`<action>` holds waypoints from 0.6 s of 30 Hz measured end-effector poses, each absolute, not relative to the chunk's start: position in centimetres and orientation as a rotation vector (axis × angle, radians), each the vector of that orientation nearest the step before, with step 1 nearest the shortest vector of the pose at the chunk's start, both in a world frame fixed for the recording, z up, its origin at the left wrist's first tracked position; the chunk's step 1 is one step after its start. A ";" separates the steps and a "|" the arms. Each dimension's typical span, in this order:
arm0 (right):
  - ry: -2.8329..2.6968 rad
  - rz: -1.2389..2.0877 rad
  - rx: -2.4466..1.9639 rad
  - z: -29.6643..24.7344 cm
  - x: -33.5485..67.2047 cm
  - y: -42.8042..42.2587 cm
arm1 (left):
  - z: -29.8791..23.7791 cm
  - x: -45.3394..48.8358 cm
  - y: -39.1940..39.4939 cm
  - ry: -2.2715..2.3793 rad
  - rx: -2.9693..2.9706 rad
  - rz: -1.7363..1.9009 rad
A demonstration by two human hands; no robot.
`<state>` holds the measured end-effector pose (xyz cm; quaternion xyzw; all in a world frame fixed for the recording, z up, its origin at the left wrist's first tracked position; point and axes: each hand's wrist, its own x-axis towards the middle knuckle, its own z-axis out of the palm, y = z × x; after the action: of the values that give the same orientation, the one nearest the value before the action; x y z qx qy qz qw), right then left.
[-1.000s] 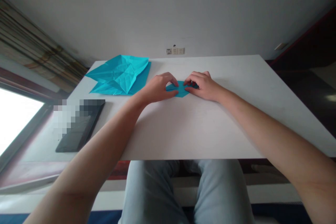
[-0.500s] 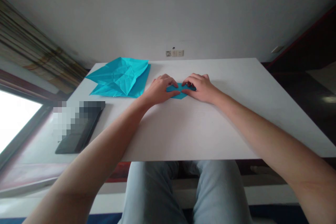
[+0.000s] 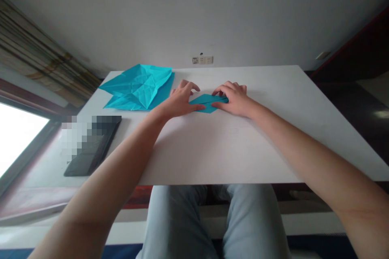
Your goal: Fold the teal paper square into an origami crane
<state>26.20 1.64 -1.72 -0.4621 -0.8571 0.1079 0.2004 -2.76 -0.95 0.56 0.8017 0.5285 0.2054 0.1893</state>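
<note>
A small folded piece of teal paper [image 3: 208, 103] lies flat in the middle of the white table [image 3: 219, 149], with a dark crease along its length. My left hand [image 3: 182, 101] is at its left end, and the thumb lies along the paper's edge. My right hand [image 3: 232, 99] is at its right end, with the thumb resting on the paper. The fingers of both hands are spread, and neither hand lifts the paper. Further left, a large creased sheet of blue origami paper [image 3: 138, 88] lies unfolded beyond my left hand, not touching it.
A dark flat tablet or case [image 3: 97, 145] lies at the table's left side, partly pixelated. A bright window [image 3: 18, 137] and a curtain [image 3: 36, 44] are to the left. My legs in light jeans [image 3: 212, 222] show below the table's near edge.
My hands have moved slightly apart, and the left hand's fingers have come off the paper. More of the folded paper now shows, including its dark crease.
</note>
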 end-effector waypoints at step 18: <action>-2.394 0.551 -1.225 -0.9 27.3 2.1 | 1.2 -3.0 -0.9 1.358 2.214 0.583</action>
<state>27.29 2.08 -0.85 -0.4376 -0.8551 0.1966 0.1968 -2.97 -0.90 1.23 0.8078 0.4957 0.2126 0.2377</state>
